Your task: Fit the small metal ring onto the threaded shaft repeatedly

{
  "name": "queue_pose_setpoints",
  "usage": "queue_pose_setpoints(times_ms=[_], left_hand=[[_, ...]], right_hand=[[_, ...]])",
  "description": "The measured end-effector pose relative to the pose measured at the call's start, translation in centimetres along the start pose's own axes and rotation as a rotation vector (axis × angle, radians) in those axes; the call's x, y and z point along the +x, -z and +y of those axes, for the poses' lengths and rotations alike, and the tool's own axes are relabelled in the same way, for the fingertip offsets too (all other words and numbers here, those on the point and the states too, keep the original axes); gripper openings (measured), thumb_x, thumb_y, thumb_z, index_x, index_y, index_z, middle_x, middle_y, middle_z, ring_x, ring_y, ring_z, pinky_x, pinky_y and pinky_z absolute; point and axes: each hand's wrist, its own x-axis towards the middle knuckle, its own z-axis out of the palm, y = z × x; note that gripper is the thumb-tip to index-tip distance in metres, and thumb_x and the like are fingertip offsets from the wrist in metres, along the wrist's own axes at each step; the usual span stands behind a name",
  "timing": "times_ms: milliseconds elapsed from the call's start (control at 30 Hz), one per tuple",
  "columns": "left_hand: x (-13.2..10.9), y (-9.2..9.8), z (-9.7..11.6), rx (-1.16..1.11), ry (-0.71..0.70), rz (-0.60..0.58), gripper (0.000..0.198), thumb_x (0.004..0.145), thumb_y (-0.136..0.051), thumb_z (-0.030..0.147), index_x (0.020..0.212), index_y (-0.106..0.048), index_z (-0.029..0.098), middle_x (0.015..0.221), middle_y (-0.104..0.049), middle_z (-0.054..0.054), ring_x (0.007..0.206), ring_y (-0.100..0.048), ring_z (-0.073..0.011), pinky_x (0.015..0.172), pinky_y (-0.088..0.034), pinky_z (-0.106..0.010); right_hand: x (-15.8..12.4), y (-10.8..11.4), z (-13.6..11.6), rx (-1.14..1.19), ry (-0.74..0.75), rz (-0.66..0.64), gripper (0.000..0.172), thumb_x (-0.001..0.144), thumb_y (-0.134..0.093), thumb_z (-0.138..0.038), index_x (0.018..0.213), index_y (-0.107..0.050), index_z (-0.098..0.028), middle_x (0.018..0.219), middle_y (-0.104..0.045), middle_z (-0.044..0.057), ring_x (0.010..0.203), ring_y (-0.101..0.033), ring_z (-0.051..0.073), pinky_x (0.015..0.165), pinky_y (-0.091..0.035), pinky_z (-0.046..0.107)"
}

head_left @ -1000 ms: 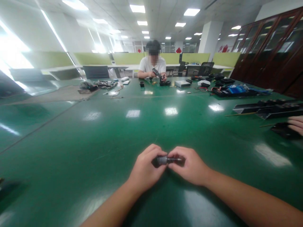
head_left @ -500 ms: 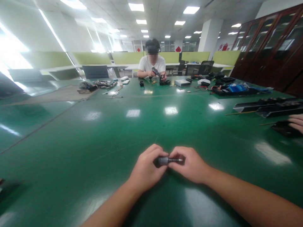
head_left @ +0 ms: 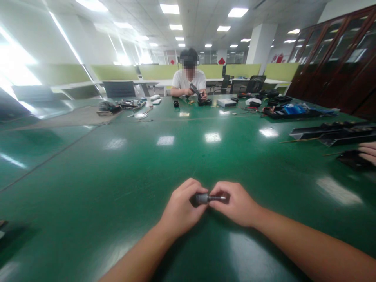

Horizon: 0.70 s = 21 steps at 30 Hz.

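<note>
Low in the middle of the view, a small dark cylindrical tool [head_left: 202,198] with a thin metal tip lies sideways between my hands, its tip pointing right. My left hand [head_left: 183,207] is closed round its thick grey and black end. The thumb and index finger of my right hand [head_left: 237,203] pinch it near the thin shaft. What exactly the tool is, I cannot make out. Both hands are just above the green table [head_left: 147,164], with their fingertips almost touching.
Across the table a person [head_left: 188,80] holds a dark tool over small black parts. A tray with blue items [head_left: 293,109] and black metal rails [head_left: 346,133] lie at the right. Another person's hand [head_left: 368,152] rests on a black object at the right edge.
</note>
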Motion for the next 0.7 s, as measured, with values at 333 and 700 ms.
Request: queue_pose_setpoints(times_ms=[333,700], left_hand=[[-0.18,-0.17,-0.31,0.024,0.007,0.020,0.017,0.077,-0.068,0.010,0.091,-0.066,0.019,0.091,-0.061,-0.003,0.085,-0.059,-0.0155,0.074,-0.047,-0.026],[0.07,-0.15,-0.28,0.021,0.035,0.017,0.017,0.076,-0.071,0.011,0.090,-0.068,0.020,0.089,-0.062,-0.002,0.084,-0.059,-0.0143,0.073,-0.046,-0.025]], right_hand=[[-0.08,-0.03,-0.05,-0.015,-0.033,0.012,0.006,0.077,-0.073,-0.014,0.082,-0.072,-0.019,0.076,-0.069,0.000,0.069,-0.061,0.015,0.063,-0.042,0.025],[0.00,-0.05,-0.06,-0.023,-0.063,-0.001,0.005,0.077,-0.072,-0.014,0.080,-0.073,-0.018,0.075,-0.070,0.000,0.069,-0.062,0.015,0.063,-0.042,0.024]])
